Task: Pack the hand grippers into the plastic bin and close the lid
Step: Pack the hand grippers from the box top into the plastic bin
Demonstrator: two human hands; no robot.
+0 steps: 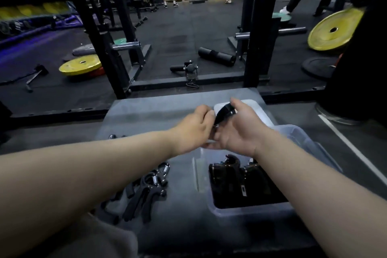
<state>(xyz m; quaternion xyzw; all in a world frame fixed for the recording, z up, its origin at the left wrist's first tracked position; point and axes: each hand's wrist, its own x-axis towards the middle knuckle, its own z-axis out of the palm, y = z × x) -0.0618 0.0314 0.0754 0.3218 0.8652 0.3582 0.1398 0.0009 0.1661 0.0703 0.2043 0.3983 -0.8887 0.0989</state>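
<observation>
1. Head view: black hand gripper is held between both hands, above the far end of the clear plastic bin.
2. Left hand pinches its lower end; right hand wraps its handle, forearms stretched forward.

We find open grey table across the far left, and a bare strip runs between a loose pile of black spring hand grippers at near left and the clear plastic bin at right. The bin's mouth is uncovered, but packed black hand grippers fill its near part, and our right forearm crosses its right side. Our left hand and right hand meet over its far edge, both gripping a single black gripper. A pale plastic lid lies flat just behind them. Black steel rack bars fence the floor beyond the table.
</observation>
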